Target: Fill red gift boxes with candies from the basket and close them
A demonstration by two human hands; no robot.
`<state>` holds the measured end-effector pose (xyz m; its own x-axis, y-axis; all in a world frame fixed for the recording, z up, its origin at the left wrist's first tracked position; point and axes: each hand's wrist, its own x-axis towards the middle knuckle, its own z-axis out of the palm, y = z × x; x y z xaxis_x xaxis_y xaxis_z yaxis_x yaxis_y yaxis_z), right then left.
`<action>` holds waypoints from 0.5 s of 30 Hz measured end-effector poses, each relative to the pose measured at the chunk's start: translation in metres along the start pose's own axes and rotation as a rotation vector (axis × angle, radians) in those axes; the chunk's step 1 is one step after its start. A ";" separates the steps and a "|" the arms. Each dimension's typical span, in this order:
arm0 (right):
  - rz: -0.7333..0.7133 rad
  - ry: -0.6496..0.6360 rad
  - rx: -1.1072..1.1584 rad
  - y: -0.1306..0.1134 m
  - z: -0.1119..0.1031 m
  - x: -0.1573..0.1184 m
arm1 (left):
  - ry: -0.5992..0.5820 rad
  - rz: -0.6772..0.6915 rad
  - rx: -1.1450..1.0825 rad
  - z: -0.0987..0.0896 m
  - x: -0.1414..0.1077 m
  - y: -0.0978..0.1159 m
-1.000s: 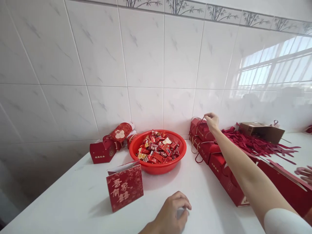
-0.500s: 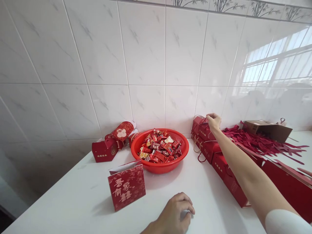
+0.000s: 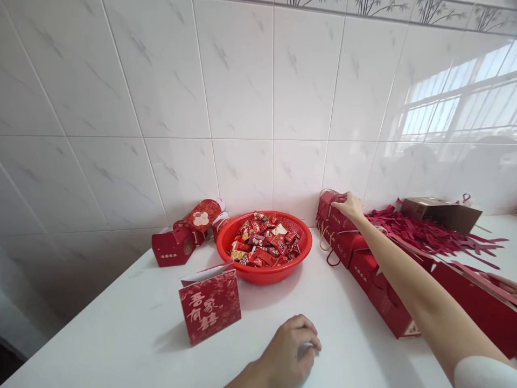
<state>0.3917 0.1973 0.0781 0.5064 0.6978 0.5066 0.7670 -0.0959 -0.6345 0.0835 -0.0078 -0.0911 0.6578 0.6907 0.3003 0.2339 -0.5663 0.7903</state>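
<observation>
My left hand (image 3: 288, 350) rests on the white table (image 3: 331, 355), loosely curled. A pale gap shows between thumb and fingers, and I see nothing held. Up and left of it stands a red folded gift box (image 3: 210, 304) with its top open. My right hand (image 3: 350, 206) reaches to the far end of a row of red gift boxes (image 3: 363, 269), its fingers closed on the top of a small red candy box (image 3: 326, 207). A red plastic basket (image 3: 226, 264) of wrapped candies (image 3: 264, 242) sits between that row and the left-hand boxes.
More red boxes (image 3: 173, 248) stand by the tiled wall (image 3: 242, 108) at left. On the right lie a heap of dark-red ribbons (image 3: 420, 231), a brown carton (image 3: 444, 213) and a big red box (image 3: 472, 302). Another person's hand (image 3: 503, 283) is at that box.
My right hand has lowered and shifted slightly left, from above the far box onto its top. My left hand stays in place. The other person's hand has come further into view.
</observation>
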 end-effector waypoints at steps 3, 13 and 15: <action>0.087 -0.089 -0.195 -0.001 -0.007 -0.010 | -0.016 -0.031 -0.007 -0.002 0.000 0.004; 0.086 -0.164 -0.260 0.000 -0.016 -0.022 | -0.006 -0.028 -0.003 0.001 0.000 -0.001; 0.087 -0.162 -0.261 -0.001 -0.014 -0.023 | 0.000 -0.014 0.000 0.001 0.000 -0.003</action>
<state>0.3845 0.1710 0.0756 0.5210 0.7809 0.3446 0.8097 -0.3244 -0.4891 0.0839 -0.0070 -0.0940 0.6543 0.6988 0.2891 0.2429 -0.5562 0.7947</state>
